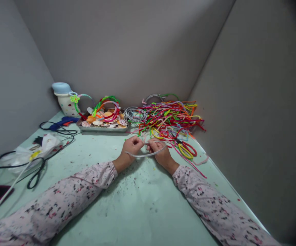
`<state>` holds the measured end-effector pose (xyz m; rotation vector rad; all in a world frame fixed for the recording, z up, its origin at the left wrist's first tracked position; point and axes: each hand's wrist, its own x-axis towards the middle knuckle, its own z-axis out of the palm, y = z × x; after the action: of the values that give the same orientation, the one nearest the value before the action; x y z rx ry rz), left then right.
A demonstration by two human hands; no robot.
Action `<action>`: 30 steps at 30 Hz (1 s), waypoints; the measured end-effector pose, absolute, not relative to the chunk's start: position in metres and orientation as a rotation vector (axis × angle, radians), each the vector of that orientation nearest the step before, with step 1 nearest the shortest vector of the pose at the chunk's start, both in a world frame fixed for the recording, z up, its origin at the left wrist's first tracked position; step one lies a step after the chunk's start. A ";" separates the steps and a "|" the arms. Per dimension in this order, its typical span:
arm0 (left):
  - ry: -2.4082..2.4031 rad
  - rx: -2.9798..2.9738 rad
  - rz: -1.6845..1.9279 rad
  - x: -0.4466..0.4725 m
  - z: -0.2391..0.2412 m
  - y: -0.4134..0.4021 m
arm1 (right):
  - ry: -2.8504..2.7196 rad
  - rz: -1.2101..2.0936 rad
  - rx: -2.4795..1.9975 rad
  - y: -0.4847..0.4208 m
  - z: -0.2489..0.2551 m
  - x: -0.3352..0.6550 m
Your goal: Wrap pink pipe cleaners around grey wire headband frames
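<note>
In the middle of the table, my right hand (pixel 160 152) is closed round one end of a thin grey headband (pixel 145 155). The band curves below both hands, and its free end lies across the wrist side of my left hand (pixel 132 147). My left fingers are pinched together at the same held end, nearly touching the right fingertips. A short pale pink strand, which looks like a pipe cleaner (pixel 144 137), shows at the left fingertips; its exact hold is partly hidden. Just beyond the hands spreads a heap of colourful pipe cleaners (pixel 168 116).
Scissors with red and yellow handles (pixel 187 150) lie right of my hands. Behind stand a metal tray (pixel 104 129) of shells with decorated headbands, a coil of grey headbands (pixel 136 115) and a blue-lidded bottle (pixel 66 100). Black cable (pixel 58 150) and a plastic bag (pixel 22 157) lie left.
</note>
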<state>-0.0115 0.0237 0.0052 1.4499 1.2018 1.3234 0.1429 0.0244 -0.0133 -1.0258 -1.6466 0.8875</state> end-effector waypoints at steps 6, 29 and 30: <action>1.161 1.465 1.298 -0.011 0.005 0.021 | -1.590 0.870 -1.037 0.024 -0.006 0.142; 1.213 1.623 1.277 -0.017 0.006 0.021 | -1.174 1.023 -1.038 0.033 -0.008 0.148; 1.216 1.624 1.274 -0.017 0.006 0.022 | -1.168 1.022 -1.033 0.034 -0.008 0.147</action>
<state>-0.0174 0.0217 0.0056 1.6240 1.2157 1.2737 0.1473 0.0336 -0.0081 -1.0327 -1.1682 1.0221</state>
